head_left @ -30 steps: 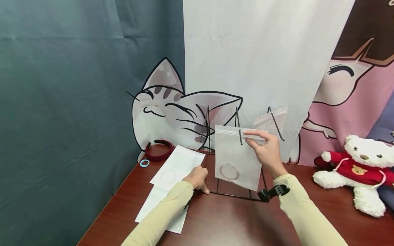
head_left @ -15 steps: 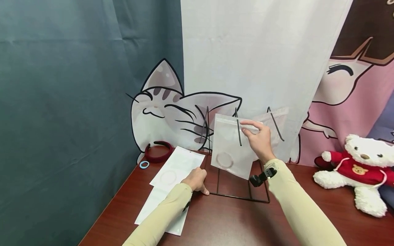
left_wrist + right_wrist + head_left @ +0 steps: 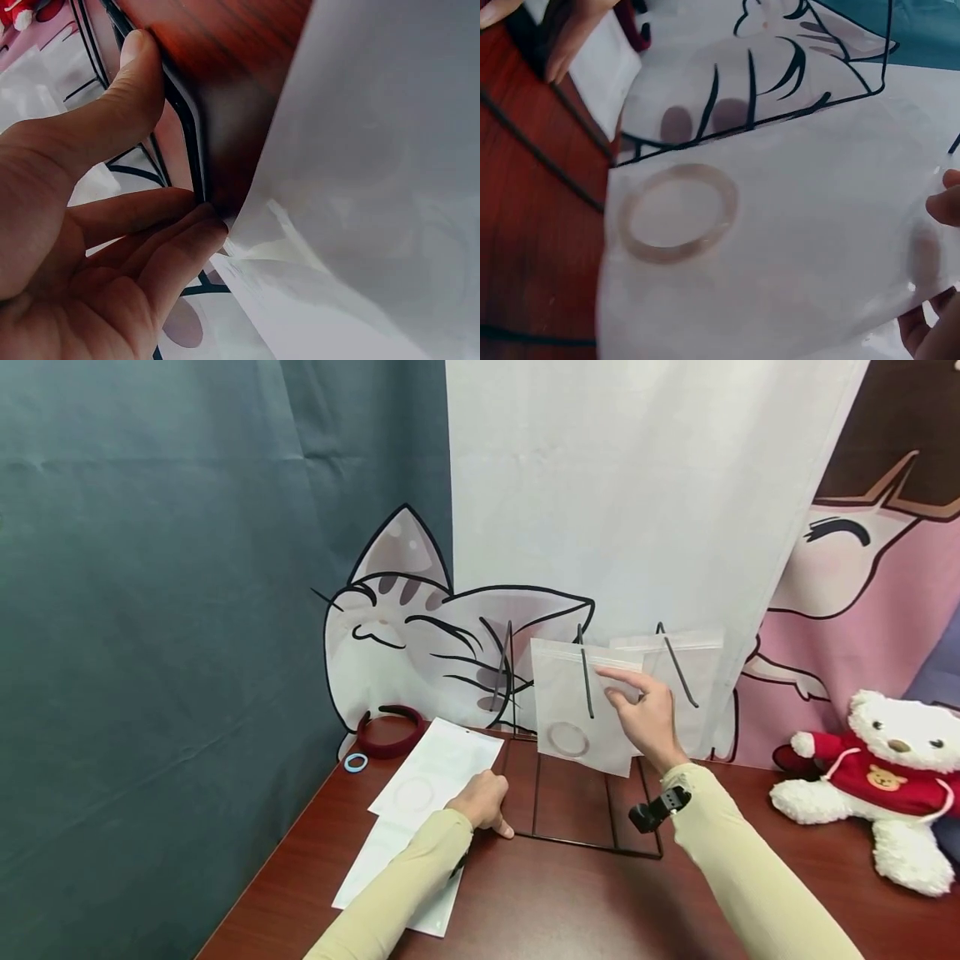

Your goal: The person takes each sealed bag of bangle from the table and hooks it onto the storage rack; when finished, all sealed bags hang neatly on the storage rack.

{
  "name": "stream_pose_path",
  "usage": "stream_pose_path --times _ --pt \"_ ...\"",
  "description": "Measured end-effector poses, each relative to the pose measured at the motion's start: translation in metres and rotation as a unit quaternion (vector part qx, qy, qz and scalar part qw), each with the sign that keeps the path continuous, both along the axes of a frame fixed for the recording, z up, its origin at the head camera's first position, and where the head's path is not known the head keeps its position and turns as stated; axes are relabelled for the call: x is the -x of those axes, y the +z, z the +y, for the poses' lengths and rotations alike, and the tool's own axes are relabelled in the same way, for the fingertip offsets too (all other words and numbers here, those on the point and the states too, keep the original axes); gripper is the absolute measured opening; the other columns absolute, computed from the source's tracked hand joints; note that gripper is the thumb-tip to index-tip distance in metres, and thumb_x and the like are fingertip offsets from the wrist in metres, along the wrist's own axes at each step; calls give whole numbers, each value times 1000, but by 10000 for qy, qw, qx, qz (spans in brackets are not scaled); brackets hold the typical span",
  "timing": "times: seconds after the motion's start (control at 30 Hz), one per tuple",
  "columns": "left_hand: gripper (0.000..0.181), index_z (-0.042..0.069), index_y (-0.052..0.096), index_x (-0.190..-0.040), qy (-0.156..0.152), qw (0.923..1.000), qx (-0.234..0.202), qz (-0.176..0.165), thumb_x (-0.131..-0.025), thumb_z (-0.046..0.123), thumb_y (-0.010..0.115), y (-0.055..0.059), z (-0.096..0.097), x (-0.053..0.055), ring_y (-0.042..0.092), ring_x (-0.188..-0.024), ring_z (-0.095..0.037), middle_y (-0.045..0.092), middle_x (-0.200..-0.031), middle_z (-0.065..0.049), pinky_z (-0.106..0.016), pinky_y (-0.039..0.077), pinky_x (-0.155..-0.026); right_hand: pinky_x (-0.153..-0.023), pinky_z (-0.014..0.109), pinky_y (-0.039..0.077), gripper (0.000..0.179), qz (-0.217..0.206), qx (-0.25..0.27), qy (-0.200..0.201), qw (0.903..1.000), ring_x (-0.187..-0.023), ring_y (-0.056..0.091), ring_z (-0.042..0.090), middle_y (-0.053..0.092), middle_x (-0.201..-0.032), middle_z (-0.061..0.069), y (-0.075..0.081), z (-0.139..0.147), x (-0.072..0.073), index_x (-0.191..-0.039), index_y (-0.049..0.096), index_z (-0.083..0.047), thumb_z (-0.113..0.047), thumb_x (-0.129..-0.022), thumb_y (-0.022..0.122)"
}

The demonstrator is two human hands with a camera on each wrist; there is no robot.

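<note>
ring [image 3: 664,255] in bag [image 3: 558,697] (v. faint), r grip [image 3: 648,718] part-hidden

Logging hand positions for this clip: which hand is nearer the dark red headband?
Left. The left hand is at the black rack base, right of the headband; the right hand is farther right, by the bag on the middle hook.

At right we see a white plush bear [image 3: 883,781] in red, seated on the table [image 3: 570,906]; at left, a dark-red headband [image 3: 387,749] near a light-blue ring [image 3: 355,769]; behind, a blue-green curtain [image 3: 165,610] and a printed cloth [image 3: 615,485].
</note>
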State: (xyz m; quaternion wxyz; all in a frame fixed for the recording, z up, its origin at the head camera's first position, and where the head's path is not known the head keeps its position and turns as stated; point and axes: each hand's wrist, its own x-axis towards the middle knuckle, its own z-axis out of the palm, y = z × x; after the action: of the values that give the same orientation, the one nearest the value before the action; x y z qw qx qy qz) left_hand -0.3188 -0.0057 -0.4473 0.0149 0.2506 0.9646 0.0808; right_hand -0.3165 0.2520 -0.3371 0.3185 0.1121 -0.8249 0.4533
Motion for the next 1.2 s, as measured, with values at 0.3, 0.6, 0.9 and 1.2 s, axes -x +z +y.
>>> stream_pose_path --times 0.3,0.6,0.9,1.2 --pt "47 5 73 -80 -27 10000 29 -32 -63 35 104 -2 0 1 63 -74 -17 70 -77 -8 -29 58 -75 -66 17 46 29 -400 -946 -210 9945 -78 62 16 77 -120 20 -49 26 -21 -115 82 -9 2 -88 81" --pt "46 4 72 -80 -111 9999 -49 2 -64 34 104 0 1 2 63 -72 -19 68 -74 -7 -30 57 -73 -90 44 56 36 -1464 -1342 7 9801 -106 69 34 76 -116 20 -88 52 -33 -124 77 -4 -2 -89 81" --pt "48 3 74 -82 -184 9996 24 198 -63 37 104 1 -1 4 66 -75 -20 72 -77 -10 -31 58 -76 -104 81 37 81 -2365 -3148 631 9170 -144 34 65 40 -153 46 -115 66 -39 -152 45 10 -34 -93 80" --pt "49 3 74 -81 -171 9997 -75 124 -63 36 104 -1 -2 2 67 -77 -23 71 -78 -10 -33 59 -77 -109 82 28 94 -3351 -3616 697 8672 -154 10 65 16 -162 50 -122 52 -53 -165 31 -8 -60 -97 68"
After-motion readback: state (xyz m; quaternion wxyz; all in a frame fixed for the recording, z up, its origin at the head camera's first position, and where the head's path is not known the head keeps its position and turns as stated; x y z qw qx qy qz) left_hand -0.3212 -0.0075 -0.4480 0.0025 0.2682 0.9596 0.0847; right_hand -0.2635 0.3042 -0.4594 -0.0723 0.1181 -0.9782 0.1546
